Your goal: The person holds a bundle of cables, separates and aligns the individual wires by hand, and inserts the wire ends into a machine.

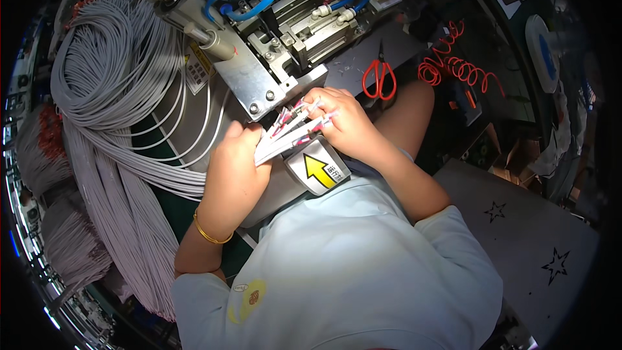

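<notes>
L hand: most fingers hidden. White cables: tips too sm. to ID. Pneumatic machine cut @ top, shirt @ btm.

The left hand is at 9 o'clock, curled closed; the right hand at 1 o'clock, fingers bent inward; 2 bent arms, left forearm toward 8 o'clock, right forearm toward 4.

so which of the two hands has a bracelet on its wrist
The left hand: a gold-coloured bracelet circles its wrist. Both touch white wires, but the right hand has a bare wrist.
</notes>
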Demonstrator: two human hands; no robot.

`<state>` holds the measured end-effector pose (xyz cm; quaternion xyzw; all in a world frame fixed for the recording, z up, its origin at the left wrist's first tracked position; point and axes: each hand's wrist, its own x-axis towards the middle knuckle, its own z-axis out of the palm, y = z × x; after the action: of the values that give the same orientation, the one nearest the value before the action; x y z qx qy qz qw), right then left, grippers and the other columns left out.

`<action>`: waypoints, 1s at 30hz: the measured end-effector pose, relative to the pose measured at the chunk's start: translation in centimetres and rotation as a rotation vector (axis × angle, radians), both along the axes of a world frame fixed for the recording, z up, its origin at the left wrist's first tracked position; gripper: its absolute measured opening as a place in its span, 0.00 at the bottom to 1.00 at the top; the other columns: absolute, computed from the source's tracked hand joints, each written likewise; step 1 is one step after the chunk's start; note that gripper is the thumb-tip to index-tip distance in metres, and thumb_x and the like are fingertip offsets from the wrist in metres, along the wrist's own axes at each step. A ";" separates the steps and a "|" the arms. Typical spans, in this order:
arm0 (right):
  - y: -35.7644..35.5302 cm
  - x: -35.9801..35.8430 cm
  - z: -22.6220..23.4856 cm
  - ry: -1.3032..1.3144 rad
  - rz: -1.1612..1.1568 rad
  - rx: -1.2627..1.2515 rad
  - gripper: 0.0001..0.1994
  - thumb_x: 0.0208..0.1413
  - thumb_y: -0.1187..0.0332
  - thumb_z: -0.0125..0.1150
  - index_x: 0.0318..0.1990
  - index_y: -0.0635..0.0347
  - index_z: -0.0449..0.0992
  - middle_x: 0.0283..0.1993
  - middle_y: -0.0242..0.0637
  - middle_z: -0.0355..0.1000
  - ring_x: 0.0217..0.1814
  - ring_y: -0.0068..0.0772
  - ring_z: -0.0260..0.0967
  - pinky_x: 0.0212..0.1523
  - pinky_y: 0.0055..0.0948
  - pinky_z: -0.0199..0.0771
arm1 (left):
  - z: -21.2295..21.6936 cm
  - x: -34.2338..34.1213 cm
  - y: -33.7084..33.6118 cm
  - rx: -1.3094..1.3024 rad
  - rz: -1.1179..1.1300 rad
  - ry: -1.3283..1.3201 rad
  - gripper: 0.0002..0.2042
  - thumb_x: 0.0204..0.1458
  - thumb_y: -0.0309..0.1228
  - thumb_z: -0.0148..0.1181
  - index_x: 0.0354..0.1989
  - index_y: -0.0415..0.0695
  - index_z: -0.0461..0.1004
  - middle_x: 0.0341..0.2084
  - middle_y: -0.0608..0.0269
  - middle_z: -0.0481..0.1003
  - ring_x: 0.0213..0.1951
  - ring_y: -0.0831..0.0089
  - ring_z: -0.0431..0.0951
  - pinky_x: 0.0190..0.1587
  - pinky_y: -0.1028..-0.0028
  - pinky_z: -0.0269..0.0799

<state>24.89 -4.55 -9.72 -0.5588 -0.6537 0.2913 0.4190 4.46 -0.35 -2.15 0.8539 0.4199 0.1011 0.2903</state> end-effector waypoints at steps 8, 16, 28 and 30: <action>-0.1 -0.2 0.8 -0.067 -0.033 0.025 0.07 0.61 0.67 0.53 0.35 0.61 0.70 0.28 0.40 0.69 0.34 0.45 0.68 0.41 0.38 0.63 | 2.0 1.1 -1.4 0.030 -0.162 0.136 0.16 0.42 0.26 0.61 0.43 0.43 0.76 0.28 0.56 0.70 0.26 0.56 0.73 0.29 0.65 0.69; -0.1 -0.4 0.6 0.002 -0.039 0.017 0.06 0.61 0.68 0.53 0.36 0.61 0.69 0.28 0.41 0.69 0.32 0.44 0.69 0.40 0.36 0.63 | 0.9 1.2 -1.9 0.181 -0.154 0.165 0.12 0.41 0.31 0.66 0.36 0.45 0.75 0.27 0.61 0.67 0.24 0.63 0.73 0.25 0.66 0.69; 0.3 -0.2 0.8 0.010 -0.033 0.027 0.07 0.61 0.69 0.53 0.34 0.62 0.69 0.26 0.42 0.69 0.29 0.45 0.69 0.36 0.36 0.65 | 1.3 1.6 -1.9 0.119 -0.149 0.180 0.15 0.42 0.28 0.62 0.41 0.42 0.75 0.29 0.58 0.69 0.25 0.58 0.74 0.27 0.64 0.69; 0.5 -0.1 1.1 -0.093 -0.049 0.151 0.07 0.61 0.69 0.53 0.33 0.62 0.70 0.25 0.43 0.69 0.28 0.46 0.69 0.34 0.37 0.65 | 1.2 1.6 -1.9 0.140 -0.152 0.180 0.14 0.42 0.28 0.63 0.40 0.43 0.75 0.28 0.58 0.69 0.25 0.59 0.74 0.26 0.64 0.69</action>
<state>24.75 -4.10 -8.67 -0.5544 -0.6787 0.2048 0.4359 6.09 -2.22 -1.00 0.9069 0.3704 0.0308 0.1983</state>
